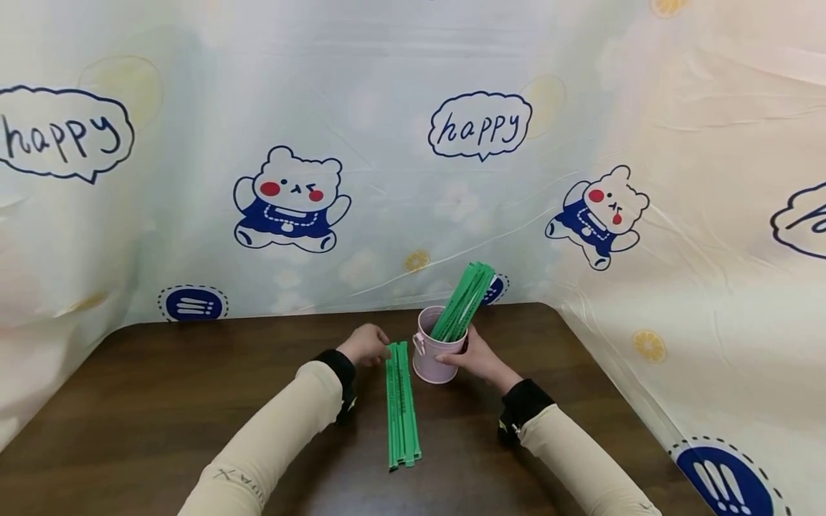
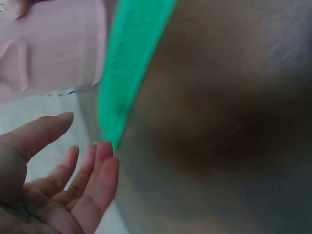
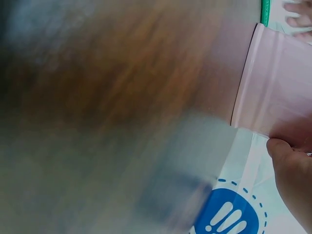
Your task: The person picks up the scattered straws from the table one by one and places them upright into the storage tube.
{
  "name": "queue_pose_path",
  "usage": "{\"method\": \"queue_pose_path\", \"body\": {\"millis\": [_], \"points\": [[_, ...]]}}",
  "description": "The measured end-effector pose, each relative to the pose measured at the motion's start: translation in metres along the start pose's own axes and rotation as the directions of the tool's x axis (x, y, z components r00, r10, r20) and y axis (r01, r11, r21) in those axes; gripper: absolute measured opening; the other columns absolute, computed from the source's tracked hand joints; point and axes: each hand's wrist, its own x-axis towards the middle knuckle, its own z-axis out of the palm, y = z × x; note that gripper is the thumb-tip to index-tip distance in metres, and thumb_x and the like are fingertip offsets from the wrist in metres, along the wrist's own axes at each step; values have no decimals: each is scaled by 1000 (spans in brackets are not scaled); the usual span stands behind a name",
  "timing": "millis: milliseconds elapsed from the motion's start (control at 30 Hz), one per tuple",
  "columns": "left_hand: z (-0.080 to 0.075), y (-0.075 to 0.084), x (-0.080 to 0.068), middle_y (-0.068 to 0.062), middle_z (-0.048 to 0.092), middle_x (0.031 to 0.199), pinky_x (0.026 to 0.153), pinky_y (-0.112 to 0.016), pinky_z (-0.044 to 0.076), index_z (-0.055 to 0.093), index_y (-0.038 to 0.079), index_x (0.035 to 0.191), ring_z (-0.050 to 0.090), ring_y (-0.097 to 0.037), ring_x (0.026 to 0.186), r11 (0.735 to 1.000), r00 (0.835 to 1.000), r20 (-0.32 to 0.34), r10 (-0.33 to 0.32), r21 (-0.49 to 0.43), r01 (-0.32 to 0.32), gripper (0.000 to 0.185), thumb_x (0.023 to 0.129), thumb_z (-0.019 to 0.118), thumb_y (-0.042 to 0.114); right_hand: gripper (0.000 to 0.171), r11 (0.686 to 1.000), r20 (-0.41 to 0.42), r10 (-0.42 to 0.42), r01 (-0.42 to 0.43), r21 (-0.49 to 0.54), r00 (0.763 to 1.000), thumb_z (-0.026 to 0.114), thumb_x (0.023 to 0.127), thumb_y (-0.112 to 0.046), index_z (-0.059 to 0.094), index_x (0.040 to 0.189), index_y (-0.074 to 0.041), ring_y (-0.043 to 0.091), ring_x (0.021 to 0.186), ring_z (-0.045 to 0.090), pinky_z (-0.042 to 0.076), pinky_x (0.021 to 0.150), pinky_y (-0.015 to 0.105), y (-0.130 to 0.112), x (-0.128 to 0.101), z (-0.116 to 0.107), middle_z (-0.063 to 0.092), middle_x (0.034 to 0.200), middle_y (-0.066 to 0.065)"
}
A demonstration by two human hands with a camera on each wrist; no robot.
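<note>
A small pink bucket [image 1: 434, 365] stands on the table with a bundle of flat green strips [image 1: 463, 301] leaning out of it to the right. My right hand [image 1: 480, 357] grips the bucket's right side, its thumb across the front. In the right wrist view the thumb presses the pink bucket [image 3: 273, 83] near its lower part. More green strips [image 1: 401, 408] lie side by side on the table, left of the bucket. At their far end is my left hand [image 1: 366, 345]. The left wrist view shows that hand's fingers spread, fingertips at the end of the strips [image 2: 129, 68], nothing pinched.
The dark brown wooden table [image 1: 193, 401] reaches back to a pale printed curtain [image 1: 387, 107] with bear drawings and "happy" bubbles. The curtain also runs down along the table's right side. Behind the bucket, the table's far edge is close.
</note>
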Motion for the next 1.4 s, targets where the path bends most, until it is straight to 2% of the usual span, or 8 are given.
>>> {"method": "queue_pose_path", "body": {"millis": [33,133,267,467,700,1033,1200,1400], "points": [[4,-4,1,-6,58,68,61,-29,54,65,-6,90,51,-13,58,1000,1000,16,-13,-3,13,5,90,67,-1,95,1000,-1,2,-2,0,1000,82,87,-15,18,156,-3,41,140,47,37,121,59,1,0,0,41,154,26],[14,-13,4,3,39,55,53,-27,50,47,9,59,42,-12,53,999,999,13,-42,-13,42,36,86,67,-4,94,1000,-3,0,0,-2,1000,82,87,-15,19,156,-2,41,139,48,38,120,58,4,1,1,43,153,26],[21,-18,11,3,34,51,48,-27,51,32,19,50,41,-13,50,996,996,-34,-85,6,85,53,82,67,-6,93,1000,0,-6,6,-3,1000,81,87,-16,20,156,-2,41,139,48,38,120,59,5,0,1,43,152,26],[26,-18,14,-1,41,55,52,-30,57,39,14,56,48,-16,54,993,988,-97,-118,-13,118,44,83,68,-5,94,1000,-1,-2,2,0,1000,82,87,-17,19,156,-4,42,140,47,37,120,60,2,-1,0,42,153,25],[32,-20,11,2,36,50,46,-23,45,30,18,53,48,-14,44,993,977,-188,-104,41,114,51,83,65,-3,95,1000,6,18,-18,-2,1000,81,88,-18,17,157,-6,40,141,47,37,121,59,1,-1,2,42,155,23],[26,-17,11,-4,49,61,52,-28,55,43,12,58,54,-17,52,992,979,-156,-128,1,130,36,82,67,0,97,1000,-7,24,-24,-4,1000,81,88,-18,16,158,-6,42,142,45,36,121,61,2,-2,1,40,156,24],[15,-19,11,-16,63,85,58,-31,59,60,0,79,64,-23,63,989,979,-142,-146,-15,145,12,84,70,5,98,999,-14,34,-34,-2,999,82,87,-17,17,158,-6,41,142,45,36,121,61,3,-3,2,40,156,24],[-24,3,12,-3,53,72,64,-29,52,60,-2,89,55,-16,62,993,985,-152,-83,-101,68,11,93,67,7,99,999,-22,43,-43,11,999,83,86,-18,17,159,-8,40,142,45,35,122,60,1,-1,1,39,157,22]]}}
